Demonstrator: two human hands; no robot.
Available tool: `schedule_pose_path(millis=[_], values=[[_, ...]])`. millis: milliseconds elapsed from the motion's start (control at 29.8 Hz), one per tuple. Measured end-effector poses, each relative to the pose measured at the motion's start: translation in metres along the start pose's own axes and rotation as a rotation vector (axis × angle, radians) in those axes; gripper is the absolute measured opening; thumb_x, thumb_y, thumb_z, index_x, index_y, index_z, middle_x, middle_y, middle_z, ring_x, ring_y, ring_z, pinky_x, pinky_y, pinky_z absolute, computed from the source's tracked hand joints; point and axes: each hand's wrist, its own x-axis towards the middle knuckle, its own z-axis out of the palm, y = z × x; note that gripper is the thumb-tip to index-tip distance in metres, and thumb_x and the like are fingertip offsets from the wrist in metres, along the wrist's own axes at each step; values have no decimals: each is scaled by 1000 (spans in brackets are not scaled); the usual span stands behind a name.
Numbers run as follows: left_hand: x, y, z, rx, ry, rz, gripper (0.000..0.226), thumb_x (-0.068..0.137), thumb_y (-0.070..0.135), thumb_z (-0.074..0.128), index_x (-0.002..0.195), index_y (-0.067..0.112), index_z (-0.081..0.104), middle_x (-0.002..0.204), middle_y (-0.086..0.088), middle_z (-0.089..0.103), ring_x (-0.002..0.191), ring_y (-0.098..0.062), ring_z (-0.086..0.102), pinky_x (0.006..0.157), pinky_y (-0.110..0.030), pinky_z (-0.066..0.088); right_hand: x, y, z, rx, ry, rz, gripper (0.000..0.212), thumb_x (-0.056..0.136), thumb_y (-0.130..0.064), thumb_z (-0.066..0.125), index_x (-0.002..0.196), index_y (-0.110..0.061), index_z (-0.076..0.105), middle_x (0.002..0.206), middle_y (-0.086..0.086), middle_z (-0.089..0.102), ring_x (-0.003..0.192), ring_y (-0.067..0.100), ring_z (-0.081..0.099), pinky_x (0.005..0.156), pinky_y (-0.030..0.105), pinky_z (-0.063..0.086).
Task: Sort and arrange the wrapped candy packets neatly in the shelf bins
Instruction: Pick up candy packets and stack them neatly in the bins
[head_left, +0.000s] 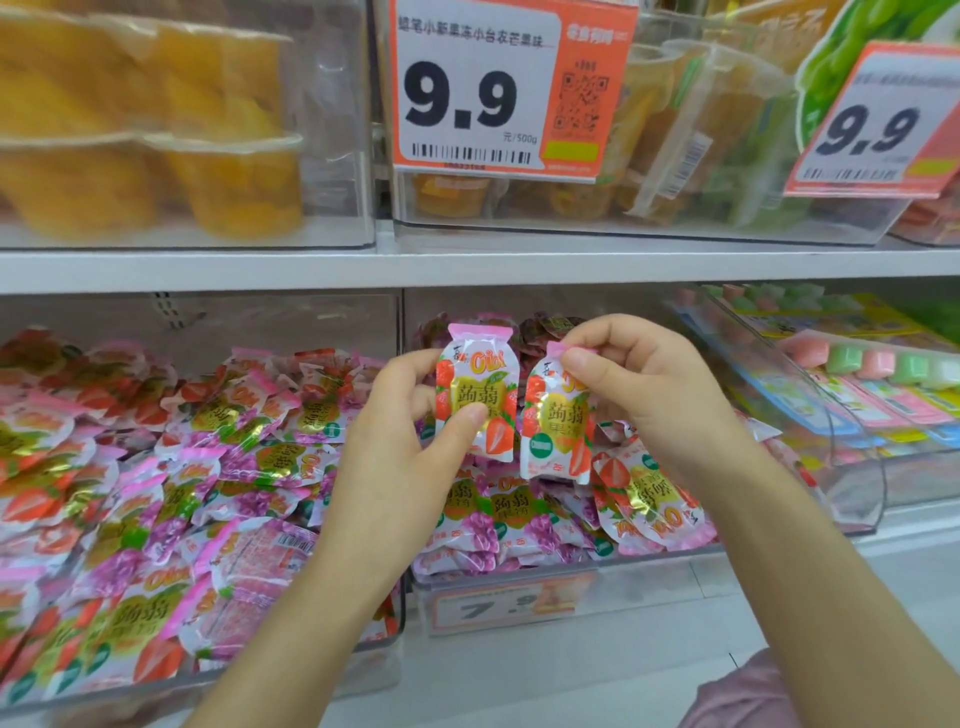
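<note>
Pink-edged left packet (475, 384) pinched in left hand (405, 457) fingers, right packet (556, 431) in right hand (649, 400); thumbs hide print; near price label (504, 605) blurred.

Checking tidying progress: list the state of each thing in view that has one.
left hand: grips left strawberry packet, held upright
right hand: pinches right strawberry packet by its top seal, packet hanging
left bin: full, strawberry and grape packets jumbled together
middle bin: holds a loose, mixed heap of packets
</note>
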Motion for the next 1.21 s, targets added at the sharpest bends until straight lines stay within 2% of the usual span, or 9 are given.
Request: schedule_pose_path(millis=[168, 302, 536, 670, 804, 939, 1006, 1106, 1207], values=[[-3, 7, -1, -65, -28, 4, 20, 87, 27, 60, 100, 39, 51, 90, 14, 69, 87, 5, 63, 71, -12, 50, 2, 5, 20, 86, 73, -9, 13, 86, -12, 63, 77, -21, 63, 63, -8, 58, 58, 8, 49, 48, 19, 40], [-9, 13, -7, -126, -42, 10, 15, 90, 28, 57, 104, 34, 54, 87, 6, 70, 83, -7, 66, 76, -35, 56, 3, 2, 41, 72, 110, -68, 15, 86, -7, 63, 78, -20, 62, 64, -11, 61, 58, 0, 53, 51, 12, 41], [-24, 10, -44, -200, -11, -44, 28, 84, 16, 67, 103, 32, 53, 96, 6, 69, 88, -3, 66, 77, -23, 55, -5, -17, 89, 14, 122, -177, 17, 85, -5, 63, 85, -22, 61, 76, -5, 64, 65, -1, 58, 58, 12, 45], [-30, 5, -74, -224, 49, -34, 26, 86, 10, 64, 103, 25, 54, 95, 1, 70, 86, -6, 66, 75, -21, 53, -9, -30, 115, 145, 3, -73, 17, 84, -18, 64, 101, -19, 60, 68, -7, 67, 60, 0, 60, 54, 13, 45], [-37, -6, -106, -183, 110, -40, 30, 82, 14, 67, 105, 27, 52, 92, 4, 71, 82, -5, 66, 72, -26, 50, -12, -36, 148, 189, -232, 45, 22, 73, -26, 67, 92, -13, 66, 81, 4, 73, 70, 14, 67, 61, 28, 54], [-47, -15, -138, -93, 126, -101, 33, 83, 19, 69, 106, 33, 50, 88, 7, 70, 84, -3, 66, 79, -25, 52, -8, -35, 180, 133, -283, 54, 7, 79, -15, 69, 85, -12, 66, 74, 5, 71, 62, 12, 64, 52, 25, 49], [-52, -18, -159, 3, 117, -146, 30, 84, 23, 67, 102, 37, 48, 86, 5, 70, 85, -5, 66, 82, -26, 51, -7, -36, 195, 78, -286, 45, 5, 81, -14, 70, 80, -13, 65, 72, 7, 70, 61, 17, 64, 53, 30, 50], [-57, -28, -197, 154, 293, -188, 24, 89, 19, 59, 110, 28, 53, 96, 3, 67, 90, -5, 61, 82, -24, 49, -3, -28, 216, -26, -274, 44, 18, 82, -18, 70, 88, -3, 63, 89, 24, 68, 80, 42, 65, 70, 52, 54], [-61, -33, -235, 227, 519, -191, 20, 92, 14, 53, 109, 25, 55, 97, 5, 65, 89, -2, 59, 77, -18, 48, 3, -17, 236, -73, -291, 89, 36, 80, -24, 73, 90, 6, 56, 98, 34, 59, 76, 40, 61, 71, 47, 50]])
